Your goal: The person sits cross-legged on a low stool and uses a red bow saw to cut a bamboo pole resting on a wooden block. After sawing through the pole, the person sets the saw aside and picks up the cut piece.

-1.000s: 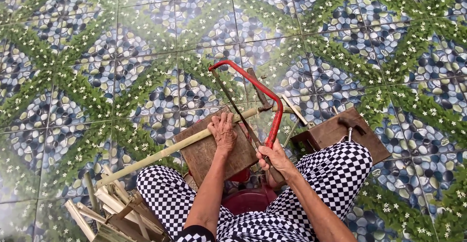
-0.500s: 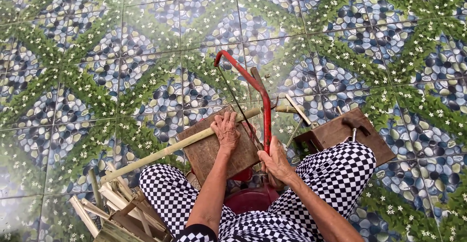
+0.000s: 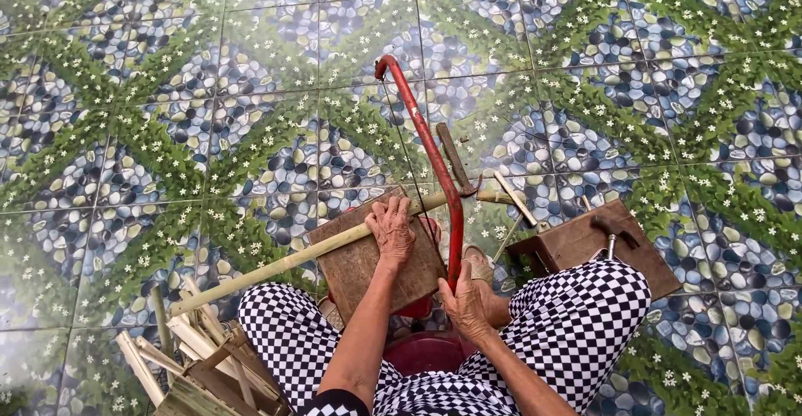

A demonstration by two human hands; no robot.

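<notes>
My left hand (image 3: pixel 391 230) presses a long pale bamboo stick (image 3: pixel 276 266) down onto a brown wooden board (image 3: pixel 355 270) in front of my knees. My right hand (image 3: pixel 464 301) grips the handle end of a red-framed hacksaw (image 3: pixel 426 153), whose frame reaches forward over the stick. The thin blade runs down to the stick just right of my left hand. The stick's right end pokes out past the saw. My legs in black-and-white checked trousers (image 3: pixel 576 324) flank the board.
A pile of cut bamboo strips and a small wooden frame (image 3: pixel 196 357) lie at lower left. A brown wooden box (image 3: pixel 597 245) with tools stands at right. A dark blade (image 3: pixel 455 159) and a short stick (image 3: pixel 515 199) lie on the patterned tile floor (image 3: pixel 209 115).
The saw frame has pushed forward, away from me, along the cut. My left hand still holds the stick on the board.
</notes>
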